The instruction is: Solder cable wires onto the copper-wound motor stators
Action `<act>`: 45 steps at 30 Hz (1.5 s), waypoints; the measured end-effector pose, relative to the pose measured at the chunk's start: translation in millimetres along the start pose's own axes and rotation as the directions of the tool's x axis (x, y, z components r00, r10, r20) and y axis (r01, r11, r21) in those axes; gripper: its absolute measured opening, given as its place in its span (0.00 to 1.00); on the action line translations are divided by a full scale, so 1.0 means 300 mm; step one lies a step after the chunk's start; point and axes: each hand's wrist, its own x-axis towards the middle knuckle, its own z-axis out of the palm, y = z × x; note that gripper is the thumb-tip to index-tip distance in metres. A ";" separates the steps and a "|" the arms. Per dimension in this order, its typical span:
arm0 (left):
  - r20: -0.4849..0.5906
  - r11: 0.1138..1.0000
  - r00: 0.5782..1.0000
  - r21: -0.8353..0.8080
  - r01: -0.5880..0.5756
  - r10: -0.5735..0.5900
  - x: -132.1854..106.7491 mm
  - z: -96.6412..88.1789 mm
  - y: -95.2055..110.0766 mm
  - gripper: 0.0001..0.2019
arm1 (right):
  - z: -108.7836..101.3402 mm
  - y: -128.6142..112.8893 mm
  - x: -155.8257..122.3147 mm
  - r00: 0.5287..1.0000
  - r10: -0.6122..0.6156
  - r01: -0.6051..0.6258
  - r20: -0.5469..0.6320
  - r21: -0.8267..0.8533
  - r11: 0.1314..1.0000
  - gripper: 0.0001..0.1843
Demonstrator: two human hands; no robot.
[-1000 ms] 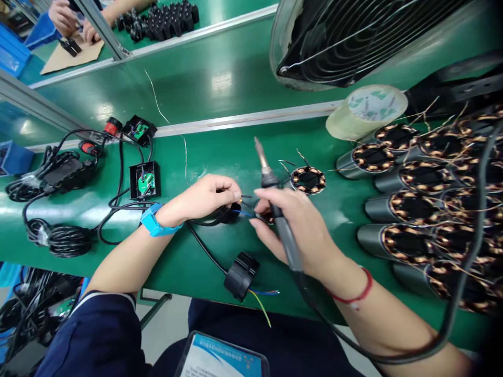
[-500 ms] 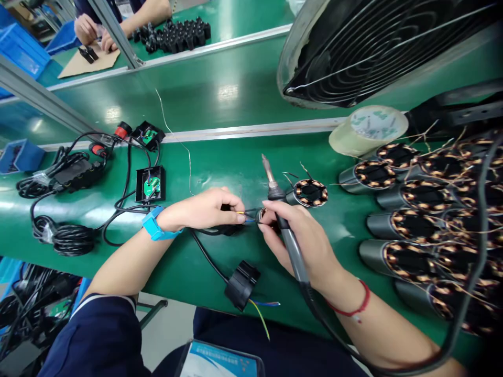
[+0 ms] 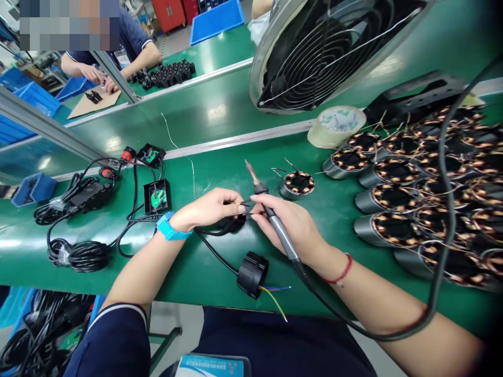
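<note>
1. You face a long green worktop (image 3: 220, 173), glossy under overhead light, with a silver rail (image 3: 243, 137) running along its far edge.
2. Beyond the rail lies a second green belt (image 3: 204, 104), marked by bright patches of glare. A further green bench (image 3: 220, 52) sits behind it.
3. To your left, a grey aluminium frame post (image 3: 43, 128) slants across the view, with blue crates (image 3: 35, 97) behind it.
4. A large wire-guarded fan (image 3: 314, 57) stands at your upper right.
5. At the far bench, another person (image 3: 133, 44) works over a cardboard sheet (image 3: 92, 103). A blue tray (image 3: 214, 21) and red cabinets (image 3: 168, 13) stand behind.
6. Below the worktop's near edge, pale grey floor (image 3: 161, 314) shows.
</note>
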 end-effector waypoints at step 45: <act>-0.933 0.979 0.359 -0.034 -0.199 0.040 0.213 -0.191 -0.092 0.06 | -0.086 0.158 -0.014 0.949 0.312 -0.308 -0.050 -0.365 0.879 0.24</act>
